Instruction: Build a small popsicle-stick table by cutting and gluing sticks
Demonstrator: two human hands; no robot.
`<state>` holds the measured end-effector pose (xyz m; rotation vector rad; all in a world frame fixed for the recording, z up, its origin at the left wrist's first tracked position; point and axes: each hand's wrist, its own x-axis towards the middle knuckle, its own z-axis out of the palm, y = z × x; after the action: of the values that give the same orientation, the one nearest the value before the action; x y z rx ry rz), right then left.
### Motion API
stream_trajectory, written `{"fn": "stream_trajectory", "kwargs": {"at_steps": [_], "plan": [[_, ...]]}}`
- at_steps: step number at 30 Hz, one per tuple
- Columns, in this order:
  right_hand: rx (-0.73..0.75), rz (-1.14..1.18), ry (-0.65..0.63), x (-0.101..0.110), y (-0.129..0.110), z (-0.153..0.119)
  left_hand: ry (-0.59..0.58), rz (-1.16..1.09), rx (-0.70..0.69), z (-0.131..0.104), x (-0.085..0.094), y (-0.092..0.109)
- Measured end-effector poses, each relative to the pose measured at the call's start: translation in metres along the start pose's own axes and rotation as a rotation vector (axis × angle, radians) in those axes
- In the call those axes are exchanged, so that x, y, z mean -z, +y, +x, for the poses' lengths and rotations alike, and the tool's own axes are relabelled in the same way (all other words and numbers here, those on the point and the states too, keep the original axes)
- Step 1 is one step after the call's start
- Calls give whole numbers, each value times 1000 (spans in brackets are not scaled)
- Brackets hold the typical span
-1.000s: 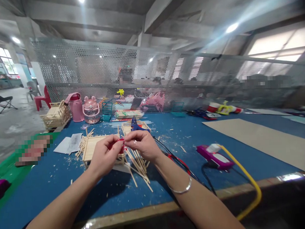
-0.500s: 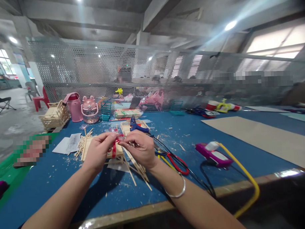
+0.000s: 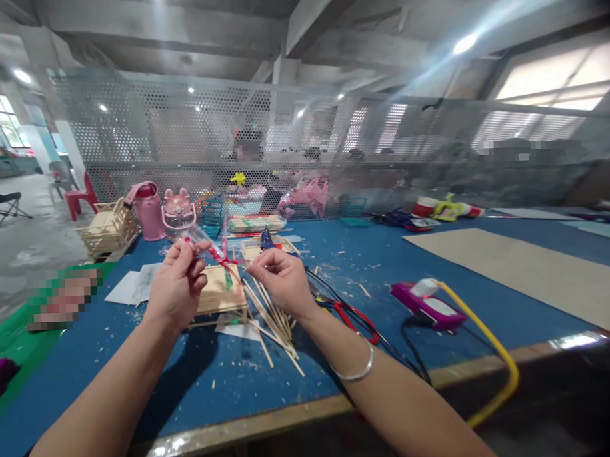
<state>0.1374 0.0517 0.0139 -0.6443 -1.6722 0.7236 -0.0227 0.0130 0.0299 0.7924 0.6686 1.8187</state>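
A shiny red ribbon (image 3: 227,262), which looks knotted in the middle, is stretched between my two hands above the table. My left hand (image 3: 175,286) pinches one end, close to some clear plastic film. The fingertips of my right hand (image 3: 281,279) are closed on the thin other end. Under the ribbon lies a small structure of light wooden sticks (image 3: 217,298), with a bit of green showing on top. Loose wooden sticks (image 3: 273,319) are spread just below my right hand.
A blue glue gun (image 3: 267,240) rests behind my right hand. Red-handled scissors (image 3: 356,323) and dark cables lie to the right, before a purple power strip (image 3: 428,309) with a yellow cord. Pink bottles (image 3: 149,214) and a wooden stick model (image 3: 108,229) stand back left. Cardboard (image 3: 516,268) lies right.
My hands were together at the ribbon; now they are apart, the left one moved left and turned upward. The ribbon is pulled out between them, and the stick structure below shows more.
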Motion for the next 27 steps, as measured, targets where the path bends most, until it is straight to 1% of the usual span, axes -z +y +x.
{"fn": "stream_trajectory", "kwargs": {"at_steps": [3, 7, 9, 10, 11, 12, 13, 14, 15, 16, 17, 18, 19, 20, 21, 22, 23, 25, 26, 27], "plan": [[-113, 89, 27, 5, 6, 8, -1, -78, 1, -1, -1, 9], [-189, 110, 72, 9, 12, 17, 59, -60, -23, -2, -2, 10], [-209, 109, 109, 13, 16, 21, 45, -42, -30, -1, -1, 7], [-217, 122, 115, 16, 18, 23, 8, -32, -34, -1, 0, 6], [-224, 153, 97, 21, 19, 25, -53, -11, -30, -1, 1, 4], [-228, 199, 55, 27, 20, 26, -146, 31, 4, -3, 2, 2], [-236, 256, -22, 35, 20, 28, -270, 93, 71, -6, 2, 0], [-236, 316, -124, 44, 19, 29, -413, 169, 164, -10, 2, -2], [-236, 358, -228, 54, 18, 29, -580, 259, 297, -16, 1, -5], [-254, 361, -344, 64, 16, 30, -726, 328, 409, -22, 0, -7], [-270, 338, -456, 73, 14, 29, -849, 392, 491, -29, -2, -9], [-300, 299, -556, 82, 10, 28, -954, 447, 573, -34, -3, -11], [-328, 261, -638, 89, 6, 27, -1032, 472, 645, -39, -3, -12], [-353, 232, -704, 94, 0, 26, -1065, 474, 701, -41, -3, -12], [-380, 206, -756, 98, -7, 24, -1065, 463, 738, -41, -2, -12], [-406, 182, -808, 101, -14, 24, -1023, 437, 734, -39, 0, -11], [-438, 154, -855, 103, -22, 23, -949, 389, 688, -35, 2, -9], [-522, 96, -1012, 106, -36, 25, -748, 321, 534, -24, 5, -1], [-550, 76, -1073, 106, -42, 27, -647, 297, 434, -18, 6, 5], [-565, 48, -1098, 106, -45, 29, -540, 273, 328, -12, 7, 11]]}}
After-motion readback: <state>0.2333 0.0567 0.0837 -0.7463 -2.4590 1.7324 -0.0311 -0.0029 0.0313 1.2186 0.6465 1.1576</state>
